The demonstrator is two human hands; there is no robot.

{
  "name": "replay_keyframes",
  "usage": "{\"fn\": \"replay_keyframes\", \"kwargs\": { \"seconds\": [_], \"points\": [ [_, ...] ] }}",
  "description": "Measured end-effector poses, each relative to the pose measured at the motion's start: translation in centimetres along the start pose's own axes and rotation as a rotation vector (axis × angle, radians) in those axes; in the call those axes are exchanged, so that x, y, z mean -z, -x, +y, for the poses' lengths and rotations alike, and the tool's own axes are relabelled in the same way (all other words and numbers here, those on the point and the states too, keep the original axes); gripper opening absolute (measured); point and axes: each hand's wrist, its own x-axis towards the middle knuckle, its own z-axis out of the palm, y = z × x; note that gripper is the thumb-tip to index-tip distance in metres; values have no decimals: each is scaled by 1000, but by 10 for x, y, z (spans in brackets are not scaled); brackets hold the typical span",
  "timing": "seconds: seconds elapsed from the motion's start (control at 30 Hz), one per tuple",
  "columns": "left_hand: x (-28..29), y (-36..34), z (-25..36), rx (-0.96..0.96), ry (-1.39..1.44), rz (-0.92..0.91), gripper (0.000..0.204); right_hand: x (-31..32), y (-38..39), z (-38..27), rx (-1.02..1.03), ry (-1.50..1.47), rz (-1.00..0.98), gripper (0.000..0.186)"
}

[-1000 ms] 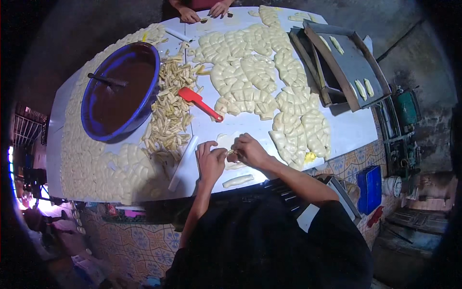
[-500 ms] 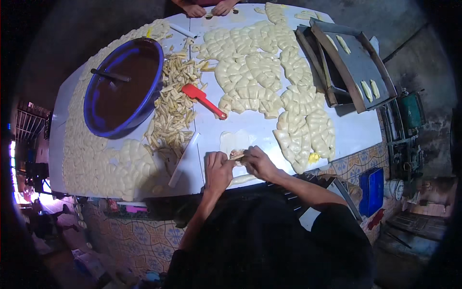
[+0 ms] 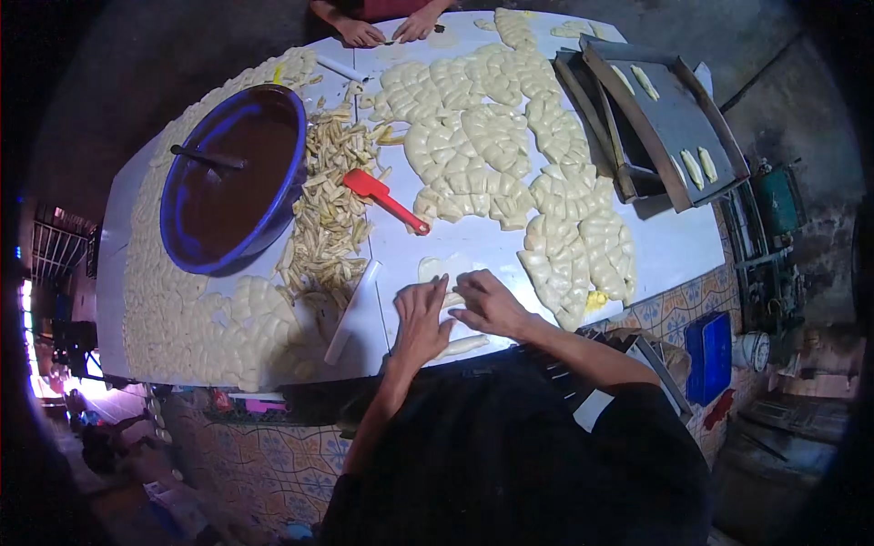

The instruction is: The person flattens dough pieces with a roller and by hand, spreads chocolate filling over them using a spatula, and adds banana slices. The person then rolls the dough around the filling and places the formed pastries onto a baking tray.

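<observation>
Hands [image 3: 421, 320] now flatter, near table edge [image 3: 364, 366]

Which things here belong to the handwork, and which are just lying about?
Belonging, apparently:
- dough roll between left hand and right hand
- flattened dough
- dough pieces
- pale strips
- brown mixture
- red spatula
- tray bearing rolls

Lying about, seemingly:
- blue crate
- red cloth
- white bucket

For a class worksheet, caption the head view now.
Left hand and right hand at dough on a white table, red spatula lying beyond.
</observation>
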Motion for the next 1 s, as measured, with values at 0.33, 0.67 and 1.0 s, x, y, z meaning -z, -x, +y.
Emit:
{"fn": "replay_keyframes", "kwargs": {
  "seconds": [0.33,0.67,1.0],
  "points": [
    [-6,13,-8,5,-209,-69,54,5,10,-14,-109,107,166,45],
    [-46,-66,-55,283,-31,65,77,-11,-92,30,-298,299,301,63],
    [-55,-87,-57,416,-252,9,77,-17,-108,24,-351,416,223,63]
  ]
}}
